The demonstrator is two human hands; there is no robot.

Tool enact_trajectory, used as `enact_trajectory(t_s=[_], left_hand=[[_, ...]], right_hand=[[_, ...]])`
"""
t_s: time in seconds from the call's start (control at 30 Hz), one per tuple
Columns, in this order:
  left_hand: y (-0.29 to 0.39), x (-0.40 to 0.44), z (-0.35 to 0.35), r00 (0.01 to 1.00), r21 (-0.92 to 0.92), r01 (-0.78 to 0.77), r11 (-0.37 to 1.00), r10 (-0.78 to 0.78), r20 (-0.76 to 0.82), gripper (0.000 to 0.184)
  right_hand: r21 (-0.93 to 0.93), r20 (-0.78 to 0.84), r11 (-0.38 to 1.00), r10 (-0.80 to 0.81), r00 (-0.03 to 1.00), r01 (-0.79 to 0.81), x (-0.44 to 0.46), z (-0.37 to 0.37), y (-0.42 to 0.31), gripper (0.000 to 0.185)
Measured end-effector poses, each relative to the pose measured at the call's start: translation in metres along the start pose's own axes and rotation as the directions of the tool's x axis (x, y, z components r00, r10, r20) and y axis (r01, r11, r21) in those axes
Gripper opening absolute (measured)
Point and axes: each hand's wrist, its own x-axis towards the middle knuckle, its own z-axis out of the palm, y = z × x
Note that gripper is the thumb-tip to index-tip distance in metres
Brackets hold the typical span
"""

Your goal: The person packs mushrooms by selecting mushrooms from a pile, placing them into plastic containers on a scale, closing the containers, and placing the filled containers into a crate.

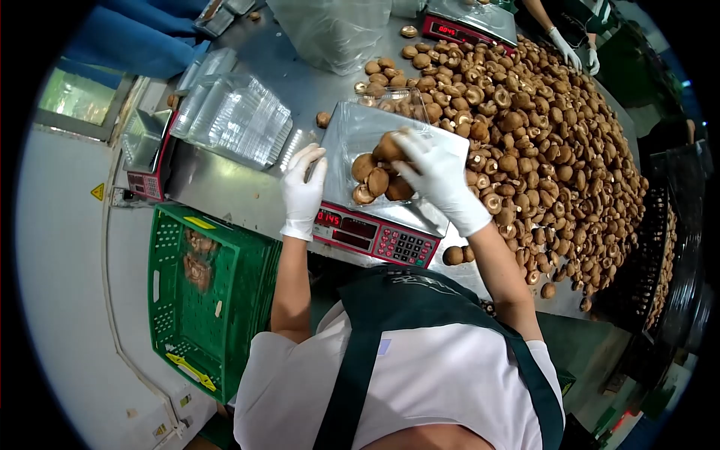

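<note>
Brown mushrooms [377, 182] lie in a clear tray [347, 135] on the scale [375, 232].
The right hand [442, 176] has its fingers bent over the mushrooms, from the tray's right side; I cannot tell whether they pinch one. The left hand [301, 193] is near the tray's left edge, its fingers half bent and the thumb apart from them.

To your left, a yellow warning sign [97, 192] marks the white wall [64, 247]; beyond, apparently, lies blue cloth [135, 41].
</note>
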Motion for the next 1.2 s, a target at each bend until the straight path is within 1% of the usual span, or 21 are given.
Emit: enact_trajectory(t_s=[0.03,0.07,0.1,0.17,0.2,0.23,0.3,0.37,0.4,0.43,0.5,0.53,0.57,0.63,0.7,0.73,0.77,0.83,0.93,1.0,1.2], left_hand=[[0.002,0.004,0.002,0.994,0.066,-0.103,0.992,0.102,0.025,0.017],[0.002,0.007,0.004,0.978,0.129,-0.206,0.97,0.201,0.054,0.018],[0.001,0.008,0.004,0.978,0.124,-0.209,0.97,0.204,0.052,0.018],[-0.002,0.008,0.005,0.981,0.066,-0.188,0.98,0.184,0.064,0.018],[-0.006,0.007,0.003,0.982,0.063,-0.18,0.982,0.176,0.062,0.018],[-0.009,0.007,0.001,0.986,0.05,-0.153,0.987,0.15,0.066,0.018],[-0.013,0.011,0.0,0.992,0.02,-0.108,0.994,0.107,0.072,0.018],[-0.016,0.014,0.0,0.994,-0.008,-0.089,0.996,0.089,0.071,0.018],[-0.018,0.015,0.001,0.995,-0.035,-0.069,0.997,0.071,0.071,0.018],[-0.02,0.016,0.002,0.995,-0.038,-0.065,0.997,0.067,0.074,0.018],[-0.024,0.019,0.007,0.993,-0.066,-0.081,0.994,0.087,0.086,0.018],[-0.022,0.019,0.009,0.992,-0.072,-0.078,0.994,0.084,0.09,0.018],[-0.018,0.02,0.009,0.991,-0.079,-0.068,0.995,0.076,0.107,0.018],[-0.02,0.023,0.01,0.99,-0.084,-0.062,0.995,0.072,0.125,0.018],[-0.029,0.026,0.01,0.992,-0.079,-0.086,0.993,0.093,0.082,0.017],[-0.028,0.028,0.007,0.994,-0.109,-0.058,0.992,0.067,0.081,0.019],[-0.025,0.032,0.002,0.996,-0.135,-0.031,0.99,0.042,0.082,0.02],[-0.027,0.04,-0.003,0.987,-0.229,0.12,0.966,-0.092,0.13,0.027],[-0.036,0.06,0.0,0.975,-0.228,0.196,0.954,-0.165,0.15,0.033],[-0.019,0.073,0.005,0.924,-0.328,0.368,0.87,-0.302,0.235,0.043],[-0.039,0.109,0.045,0.883,-0.326,0.433,0.84,-0.322,0.342,0.056]], right_hand=[[-0.142,0.135,0.99,-0.007,0.991,0.026,0.004,0.006,-0.007,0.039],[-0.205,0.168,0.974,-0.067,0.984,0.101,0.002,0.014,-0.006,0.035],[-0.211,0.167,0.972,-0.068,0.984,0.103,0.001,0.017,-0.005,0.035],[-0.004,0.095,1.0,-0.017,0.995,0.018,-0.003,0.016,0.001,0.034],[0.168,-0.033,0.985,0.033,0.999,-0.027,-0.002,0.007,0.0,0.03],[0.25,-0.098,0.958,0.167,0.981,-0.138,-0.006,0.004,0.004,0.027],[0.619,0.041,0.618,0.59,0.806,-0.484,-0.006,-0.01,0.008,0.022],[0.861,0.256,0.12,0.738,0.624,-0.495,-0.006,-0.023,0.026,0.019],[0.896,0.147,0.145,0.794,0.589,-0.42,-0.003,-0.014,0.026,0.019],[0.894,0.148,0.146,0.797,0.586,-0.425,-0.004,-0.01,0.022,0.019],[0.78,0.036,0.441,0.676,0.736,-0.443,-0.004,-0.005,0.006,0.024],[0.579,-0.017,0.726,0.468,0.884,-0.372,-0.008,0.0,-0.004,0.033],[0.457,0.057,0.861,0.223,0.973,-0.224,-0.014,0.007,-0.008,0.043],[0.306,0.105,0.942,0.113,0.988,-0.14,-0.024,0.014,-0.015,0.05],[0.506,0.097,0.812,0.283,0.954,-0.293,-0.04,0.008,-0.009,0.049],[0.413,-0.036,0.869,0.313,0.949,-0.271,-0.046,0.003,-0.002,0.045],[0.456,-0.104,0.831,0.407,0.908,-0.32,-0.048,-0.004,0.003,0.04],[0.464,-0.153,0.778,0.542,0.826,-0.424,-0.057,-0.02,0.016,0.035],[0.585,-0.162,0.626,0.713,0.682,-0.515,-0.075,-0.031,0.039,0.037],[0.603,-0.136,0.566,0.767,0.628,-0.561,-0.084,-0.036,0.046,0.038],[0.589,-0.046,0.496,0.808,0.587,-0.638,-0.097,-0.035,0.049,0.034]])
